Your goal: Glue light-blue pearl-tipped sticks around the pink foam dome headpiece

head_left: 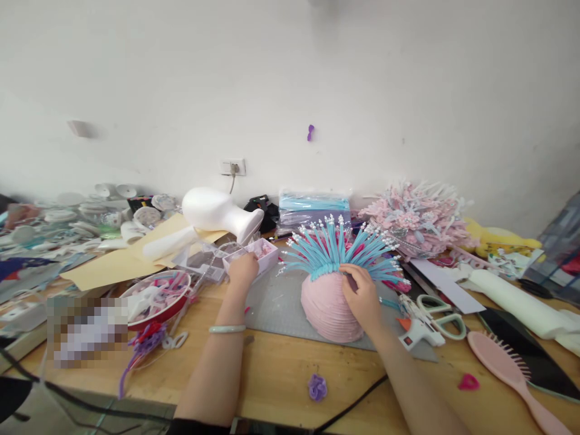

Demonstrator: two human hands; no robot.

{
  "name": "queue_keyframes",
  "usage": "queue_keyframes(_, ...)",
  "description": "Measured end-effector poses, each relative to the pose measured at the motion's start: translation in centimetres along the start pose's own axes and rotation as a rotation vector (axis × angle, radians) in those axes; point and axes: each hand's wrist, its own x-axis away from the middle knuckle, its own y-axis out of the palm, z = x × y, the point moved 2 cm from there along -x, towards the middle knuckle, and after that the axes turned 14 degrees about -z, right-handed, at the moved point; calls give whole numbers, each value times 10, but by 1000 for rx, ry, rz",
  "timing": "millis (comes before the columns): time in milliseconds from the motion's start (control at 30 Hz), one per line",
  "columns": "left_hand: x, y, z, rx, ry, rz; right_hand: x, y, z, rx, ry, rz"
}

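Note:
A pink ribbed dome [332, 308] lies on a grey cutting mat [272, 308]. Along its upper edge stands a fan of light-blue fuzzy stems [333, 244] tipped with white pearl-like beads. My right hand [362, 296] has its fingers bent against the dome's right side, fingertips at the base of the stems. Off to the left, my left hand [243, 270] dips into a small white box [268, 257] of tiny pink pieces. The fingertips there are hidden, so whether they pinch a piece does not show.
A white foam mannequin head [212, 211] lies behind the box. Right of the mat are a glue gun [419, 332], scissors [446, 317] and a pink hairbrush [498, 356]. A red-rimmed basket [181, 302] stands left; a purple fuzzy flower [317, 387] lies in front.

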Motion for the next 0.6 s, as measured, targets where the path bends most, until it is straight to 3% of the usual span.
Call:
queue_keyframes(267, 2, 2, 8, -130, 52, -127, 0, 0, 0, -7, 5, 1)
queue_keyframes(600, -7, 16, 15, -195, 131, -219, 0, 0, 1, 5, -3, -5)
